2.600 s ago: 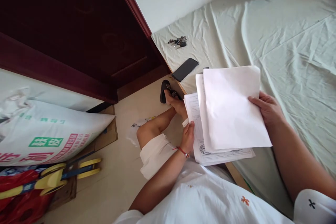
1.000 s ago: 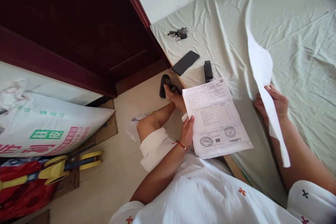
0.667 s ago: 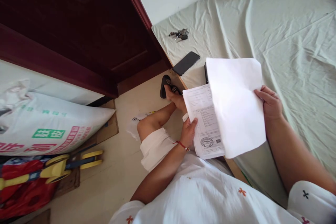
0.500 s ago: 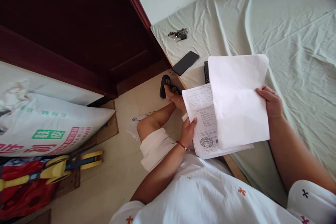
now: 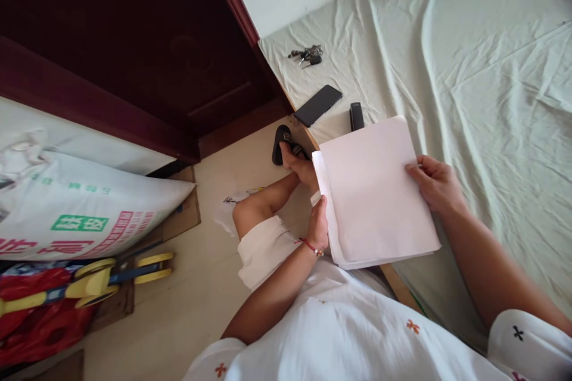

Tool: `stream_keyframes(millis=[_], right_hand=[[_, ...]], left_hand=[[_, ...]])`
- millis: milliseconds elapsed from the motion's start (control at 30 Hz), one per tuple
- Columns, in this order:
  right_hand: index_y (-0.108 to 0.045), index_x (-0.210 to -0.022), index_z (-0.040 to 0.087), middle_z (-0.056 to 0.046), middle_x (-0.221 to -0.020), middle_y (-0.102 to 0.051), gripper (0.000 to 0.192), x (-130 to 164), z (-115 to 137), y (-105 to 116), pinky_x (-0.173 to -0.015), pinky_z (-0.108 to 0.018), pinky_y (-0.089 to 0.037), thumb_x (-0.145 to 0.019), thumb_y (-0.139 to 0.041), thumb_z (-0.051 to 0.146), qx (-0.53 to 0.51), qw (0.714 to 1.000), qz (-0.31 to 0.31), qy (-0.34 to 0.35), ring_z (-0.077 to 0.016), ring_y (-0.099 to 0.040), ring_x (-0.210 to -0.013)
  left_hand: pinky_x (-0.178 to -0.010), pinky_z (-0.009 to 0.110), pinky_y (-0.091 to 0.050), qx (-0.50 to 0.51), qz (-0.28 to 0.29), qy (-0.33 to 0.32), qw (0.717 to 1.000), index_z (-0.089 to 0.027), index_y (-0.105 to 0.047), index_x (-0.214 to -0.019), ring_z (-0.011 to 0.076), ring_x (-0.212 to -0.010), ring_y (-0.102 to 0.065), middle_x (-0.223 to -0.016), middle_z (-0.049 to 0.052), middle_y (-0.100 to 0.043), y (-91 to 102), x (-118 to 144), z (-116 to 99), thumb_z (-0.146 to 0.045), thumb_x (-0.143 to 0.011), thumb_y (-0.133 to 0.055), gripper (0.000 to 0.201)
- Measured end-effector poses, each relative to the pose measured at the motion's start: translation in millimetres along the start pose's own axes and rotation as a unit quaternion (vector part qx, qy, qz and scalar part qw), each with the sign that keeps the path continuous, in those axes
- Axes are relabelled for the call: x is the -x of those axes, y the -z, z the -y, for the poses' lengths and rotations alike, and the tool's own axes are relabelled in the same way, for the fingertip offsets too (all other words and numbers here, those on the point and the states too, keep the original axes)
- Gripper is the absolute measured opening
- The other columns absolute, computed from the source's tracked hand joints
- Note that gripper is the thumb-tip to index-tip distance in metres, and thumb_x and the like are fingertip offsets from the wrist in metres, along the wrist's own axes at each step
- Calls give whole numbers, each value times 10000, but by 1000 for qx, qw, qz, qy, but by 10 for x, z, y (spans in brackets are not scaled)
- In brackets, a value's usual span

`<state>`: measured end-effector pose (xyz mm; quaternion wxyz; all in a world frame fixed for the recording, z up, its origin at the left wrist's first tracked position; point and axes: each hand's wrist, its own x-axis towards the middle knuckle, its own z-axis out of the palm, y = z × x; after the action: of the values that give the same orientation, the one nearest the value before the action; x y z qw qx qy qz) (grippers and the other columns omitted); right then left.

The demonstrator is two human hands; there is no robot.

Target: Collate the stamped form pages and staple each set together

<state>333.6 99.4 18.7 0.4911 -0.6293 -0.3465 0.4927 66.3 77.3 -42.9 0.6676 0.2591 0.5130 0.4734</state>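
Moved: blank sheet (image 5: 375, 190) now squared over our stack.
Hands: left hand (image 5: 320, 227) and right hand (image 5: 435, 183) pinch opposite edges.
Tip: we tap edges flush.

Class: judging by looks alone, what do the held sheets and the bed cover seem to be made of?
Sheets: thin matte white paper, probably; the stacked edges fan out at the left hand.
Bed cover: pale green woven cloth, likely cotton; it lies in soft creases.

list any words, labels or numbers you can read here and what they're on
Sack: green label and large red characters, too blurred and cut off to read.
Stack of papers, held by left hand and right hand: top sheet shows blank; no print visible.
Scrap on the floor: dark marks, too small to read.
Phone: no text.
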Motion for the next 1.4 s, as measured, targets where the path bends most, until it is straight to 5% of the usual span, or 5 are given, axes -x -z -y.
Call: stream_keyframes(millis=[500, 1100, 1267, 1400], right_hand=[[-675, -957, 264, 4, -659, -652, 335, 68, -25, -110, -445, -258, -479, -819, -746, 561, 61, 995, 81, 13, -174, -619, -559], [-673, -967, 251, 9, -642, -627, 338, 26, -101, -81, -430, -247, -421, -876, -655, 576, 156, 985, 70, 40, -155, -557, -517], [-681, -967, 257, -7, -702, -666, 253, 0, -129, -71, -521, -284, -501, -894, -630, 494, 256, 962, 37, 91, -187, -628, -616], [-690, -1070, 261, -61, -993, -716, 280, -39, -129, -40, -751, -383, -601, -867, -676, 453, 315, 933, -31, 171, -226, -703, -814]], left_hand=[[-1184, 434, -392, 41, 21, 7, 999, -167, -748, -1123, 307, -1322, -610, -1218, 109, -762, -87, 36, -99, -528, -802, -785, 485], [-1127, 470, -476, 97, 17, 108, 989, -132, -748, -1043, 322, -1138, -720, -1007, 128, -805, -127, 5, -99, -528, -674, -882, 557], [-1072, 461, -509, 24, 15, 73, 997, -147, -762, -950, 316, -1065, -736, -966, 121, -802, -90, -14, -50, -570, -655, -881, 529], [-1029, 418, -521, -73, 50, -4, 996, -177, -771, -932, 292, -1055, -722, -913, 94, -793, -20, -42, -96, -656, -775, -752, 505]])
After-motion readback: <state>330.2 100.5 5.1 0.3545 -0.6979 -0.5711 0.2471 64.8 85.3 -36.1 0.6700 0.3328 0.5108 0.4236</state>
